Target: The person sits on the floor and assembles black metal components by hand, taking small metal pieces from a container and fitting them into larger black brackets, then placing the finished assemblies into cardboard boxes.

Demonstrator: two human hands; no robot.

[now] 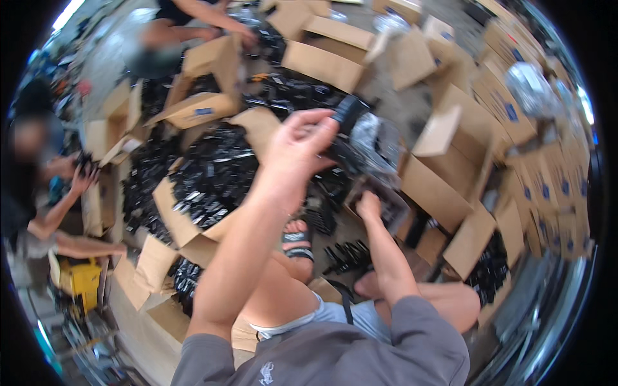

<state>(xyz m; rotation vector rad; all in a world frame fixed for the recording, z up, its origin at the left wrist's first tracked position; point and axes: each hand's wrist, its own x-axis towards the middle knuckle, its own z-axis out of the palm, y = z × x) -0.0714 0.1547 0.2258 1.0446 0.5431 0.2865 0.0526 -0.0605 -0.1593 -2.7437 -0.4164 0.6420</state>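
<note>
My left hand (301, 143) is raised at the middle of the view, thumb and fingers closed on a black plastic part (348, 113) whose exact kind is blurred. Just to the right of that part, a clear plastic bag (376, 143) lies over the far end of a small dark grey bin (394, 217). Down in this bin is my right hand (369, 205), its fingers curled and mostly hidden; what they hold, if anything, does not show. Between my legs, several black ribbed parts (347, 256) rest on the floor near my sandalled foot.
Large heaps of glossy black pieces (212, 168) spread to the left among open cardboard boxes. An open carton (449, 168) stands right of the bin, and stacked cartons (547, 180) line the far right. Two other people work at the left and far left, near a yellow crate (76, 278).
</note>
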